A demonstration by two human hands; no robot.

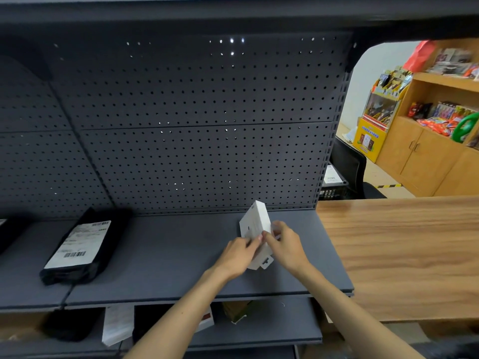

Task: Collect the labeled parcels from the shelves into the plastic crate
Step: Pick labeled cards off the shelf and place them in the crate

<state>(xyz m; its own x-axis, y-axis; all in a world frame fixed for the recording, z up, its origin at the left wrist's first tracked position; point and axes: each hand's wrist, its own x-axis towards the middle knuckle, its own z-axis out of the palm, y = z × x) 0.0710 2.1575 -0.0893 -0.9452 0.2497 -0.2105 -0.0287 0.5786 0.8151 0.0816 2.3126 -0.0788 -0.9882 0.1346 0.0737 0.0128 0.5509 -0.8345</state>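
Both hands hold a small white box (pixel 255 224) over the gray shelf (pixel 166 255). The left hand (pixel 239 253) and right hand (pixel 286 244) pinch it with curled fingers (pixel 269 235). A black parcel (pixel 77 247) with a white label lies well apart on the left.

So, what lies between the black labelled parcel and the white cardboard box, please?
Nothing: the head view shows only bare grey shelf between the black labelled parcel and the white cardboard box.

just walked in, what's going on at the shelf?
A person is pinching a small white box between the left hand and the right hand, over the dark grey shelf. A black parcel with a white label lies on that shelf to the left, untouched. No crate clearly shows.
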